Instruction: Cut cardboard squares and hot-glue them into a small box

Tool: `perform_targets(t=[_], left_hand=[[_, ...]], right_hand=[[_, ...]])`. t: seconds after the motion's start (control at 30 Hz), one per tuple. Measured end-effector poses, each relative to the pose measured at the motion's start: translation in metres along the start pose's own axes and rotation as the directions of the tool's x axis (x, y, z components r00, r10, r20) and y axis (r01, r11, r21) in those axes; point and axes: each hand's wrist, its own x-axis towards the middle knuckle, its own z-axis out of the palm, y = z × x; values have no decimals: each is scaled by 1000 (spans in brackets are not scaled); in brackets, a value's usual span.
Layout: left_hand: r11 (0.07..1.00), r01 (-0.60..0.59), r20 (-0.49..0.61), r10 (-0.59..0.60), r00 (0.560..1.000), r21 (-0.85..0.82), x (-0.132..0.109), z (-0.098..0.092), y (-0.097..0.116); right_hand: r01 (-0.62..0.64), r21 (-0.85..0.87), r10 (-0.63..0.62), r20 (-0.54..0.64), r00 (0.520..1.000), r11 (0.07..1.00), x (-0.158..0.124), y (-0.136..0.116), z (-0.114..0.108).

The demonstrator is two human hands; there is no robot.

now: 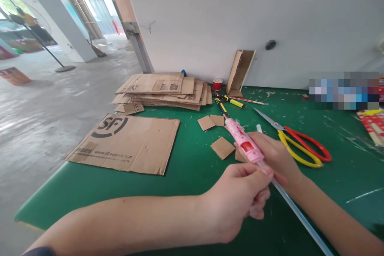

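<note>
Head view: above the green bench (187, 156), your right hand (277, 154) grips a pink glue gun (244, 141), fingers mostly hidden; your left hand's (235, 200) fingers pinch the clear stick (300, 214) behind it. Printed cardboard (141, 142) lies near the bench's left edge.

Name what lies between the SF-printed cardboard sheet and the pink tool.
Small cardboard squares and bare green tabletop, seen in the head view.

clear stick (301, 216): cut off below | right hand (277, 154): partly hidden
</note>
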Motion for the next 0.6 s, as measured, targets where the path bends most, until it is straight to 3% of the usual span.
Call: perform_targets(t=[0.33,0.47,0.6], left_hand=[[999,-5,-18,4,1000,-39,-1,-7,-4],[999,-3,-6,3,1000,-40,0,-8,-3],[999,26,13,-27,1000,38,0,-10,-7]], right_hand=[[114,-124,-119,-30,992,986,-2,5,2],[103,-123,-107,-24,994,987,-2,4,2],[38,-15,-38,8,999,999,0,6,-1]])
